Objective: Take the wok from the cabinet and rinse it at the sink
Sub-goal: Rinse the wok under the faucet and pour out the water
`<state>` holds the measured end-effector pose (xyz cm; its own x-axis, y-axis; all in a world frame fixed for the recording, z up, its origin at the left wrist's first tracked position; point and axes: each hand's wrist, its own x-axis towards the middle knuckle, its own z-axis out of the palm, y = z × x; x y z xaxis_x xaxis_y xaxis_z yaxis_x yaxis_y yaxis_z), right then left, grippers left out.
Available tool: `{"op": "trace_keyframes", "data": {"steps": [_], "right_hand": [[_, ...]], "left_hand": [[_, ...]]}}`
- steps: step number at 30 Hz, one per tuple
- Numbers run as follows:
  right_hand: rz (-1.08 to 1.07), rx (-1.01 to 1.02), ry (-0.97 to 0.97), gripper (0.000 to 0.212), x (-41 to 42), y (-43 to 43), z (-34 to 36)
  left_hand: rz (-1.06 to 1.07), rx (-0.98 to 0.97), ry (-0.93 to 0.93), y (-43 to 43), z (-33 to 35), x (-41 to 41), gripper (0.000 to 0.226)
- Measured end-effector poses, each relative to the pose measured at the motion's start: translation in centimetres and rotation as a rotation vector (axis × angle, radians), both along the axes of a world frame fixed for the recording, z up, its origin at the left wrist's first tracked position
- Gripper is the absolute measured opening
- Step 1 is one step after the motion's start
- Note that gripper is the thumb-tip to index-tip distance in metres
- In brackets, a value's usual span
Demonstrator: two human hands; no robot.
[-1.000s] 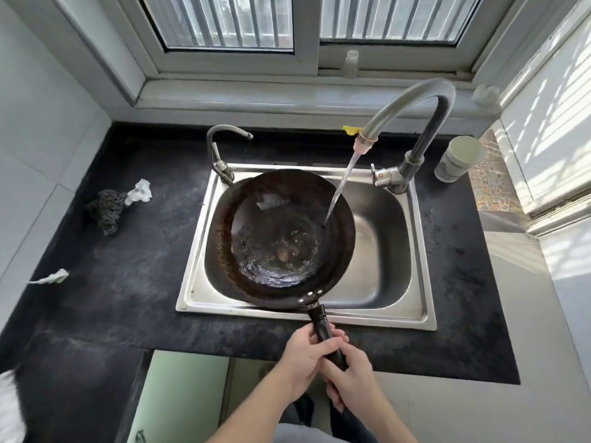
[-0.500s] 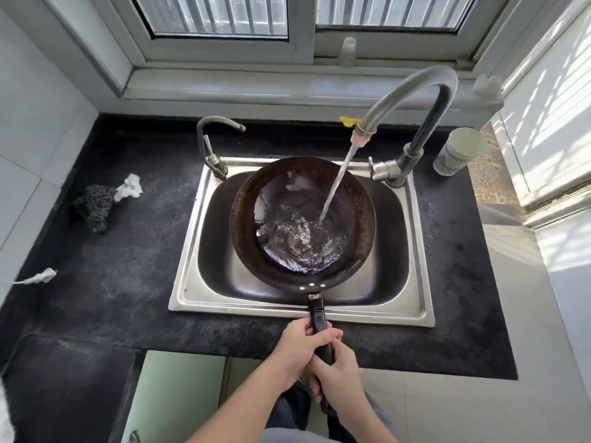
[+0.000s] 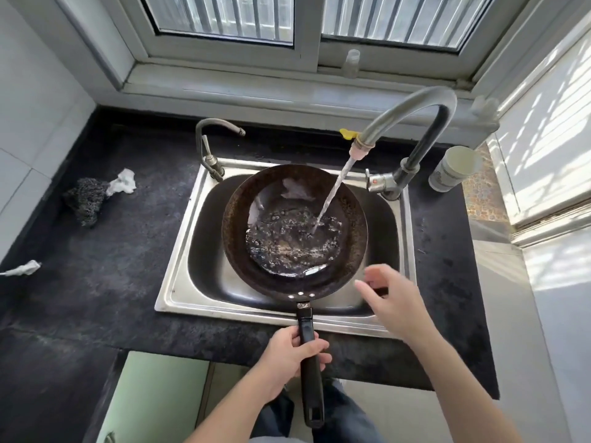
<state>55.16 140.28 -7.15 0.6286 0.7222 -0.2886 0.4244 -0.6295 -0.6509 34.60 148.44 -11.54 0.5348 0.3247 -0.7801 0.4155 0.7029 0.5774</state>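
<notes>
A dark, stained wok (image 3: 236,238) hangs over the steel sink (image 3: 179,282), its bowl partly filled with bubbling water. The tall curved faucet (image 3: 412,110) pours a stream of water into the wok's right half. My left hand (image 3: 292,350) grips the wok's long black handle (image 3: 311,388), which sticks out over the counter's front edge. My right hand (image 3: 388,298) hovers beside the wok's right rim, above the sink's front right corner, fingers spread and holding nothing.
A second, small faucet (image 3: 211,139) stands at the sink's back left. A steel scrubber (image 3: 84,199) and crumpled paper (image 3: 123,183) lie on the black counter at left. A white cup (image 3: 454,167) stands at right. A green cabinet door (image 3: 160,398) is below.
My right hand has let go of the handle and moved up to the right, beside the wok's rim. More water has gathered in the wok. My left hand still holds the handle.
</notes>
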Motion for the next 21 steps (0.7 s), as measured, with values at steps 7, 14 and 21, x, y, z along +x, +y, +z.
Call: {"op": "trace_keyframes", "data": {"steps": [7,14,21], "right_hand": [[0.448,-0.12,-0.831,0.079,8.4,10.2,0.6],[0.54,-0.328,-1.071,0.08,11.0,10.7,0.0],[0.491,-0.313,-0.89,0.089,11.9,10.3,0.8]], "left_hand": [[-0.002,0.006,0.023,0.0,0.2,0.2,0.032],[-0.029,0.03,0.044,-0.2,-0.2,0.0,0.031],[-0.024,0.03,0.02,-0.1,-0.5,-0.1,0.03]]}}
